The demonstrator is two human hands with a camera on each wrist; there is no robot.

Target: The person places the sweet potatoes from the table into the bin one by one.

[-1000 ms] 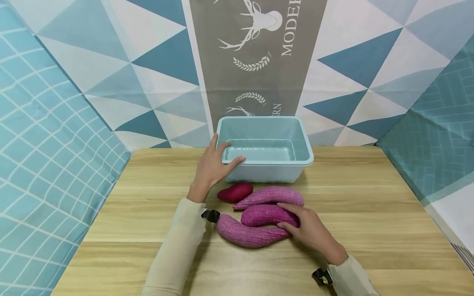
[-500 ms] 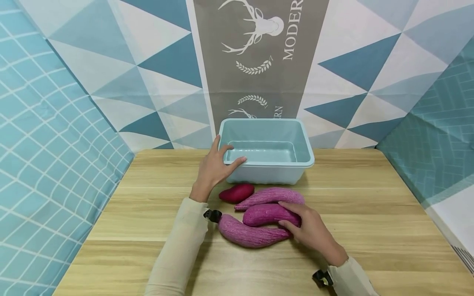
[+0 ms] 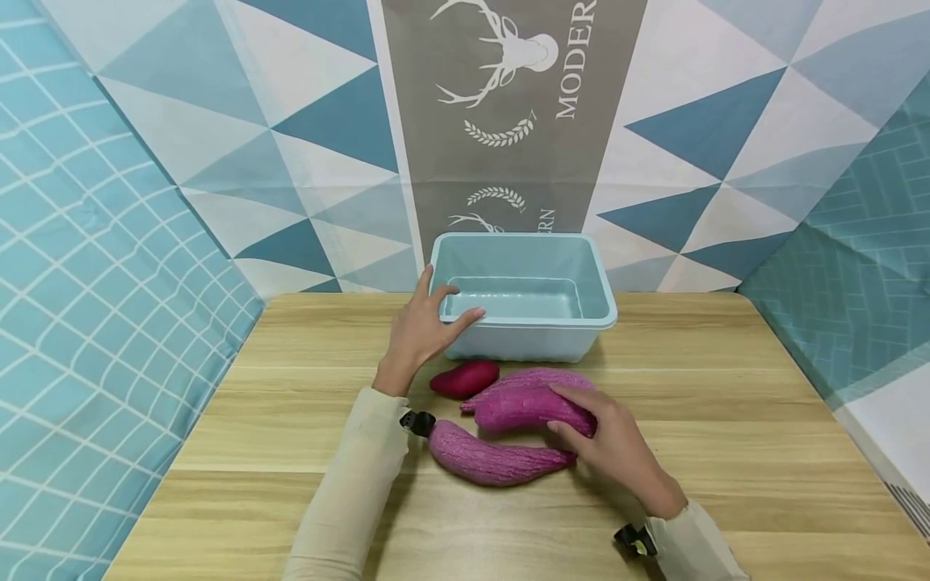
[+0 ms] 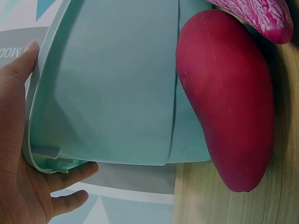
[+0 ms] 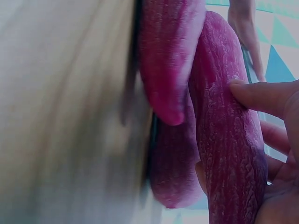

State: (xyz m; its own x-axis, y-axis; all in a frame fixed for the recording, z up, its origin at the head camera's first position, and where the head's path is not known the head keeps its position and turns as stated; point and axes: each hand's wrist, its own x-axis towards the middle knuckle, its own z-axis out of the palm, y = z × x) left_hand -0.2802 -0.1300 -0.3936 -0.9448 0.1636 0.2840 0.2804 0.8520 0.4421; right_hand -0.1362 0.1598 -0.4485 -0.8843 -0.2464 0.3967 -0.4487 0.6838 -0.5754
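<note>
In the head view my right hand point(image 3: 606, 424) grips a long purple sweet potato point(image 3: 519, 407) by its right end, thumb on the near side. It is raised and overlaps a paler streaked sweet potato point(image 3: 559, 376) behind it. The right wrist view shows the thumb and fingers around the held sweet potato point(image 5: 229, 140). A curved streaked sweet potato point(image 3: 487, 460) lies nearest me. My left hand point(image 3: 417, 331) holds the front-left corner of a light blue plastic tub point(image 3: 523, 339). Beside the tub lies a smaller dark red sweet potato point(image 4: 229, 102).
The wooden table point(image 3: 726, 436) extends to both sides of the vegetables. Right behind the tub rises a patterned backdrop point(image 3: 508, 137). Blue tiled cloth point(image 3: 109, 266) borders the table on the left.
My right hand has lifted the middle sweet potato and moved it slightly away from me, widening the gap to the nearest one. The left hand keeps its place on the tub.
</note>
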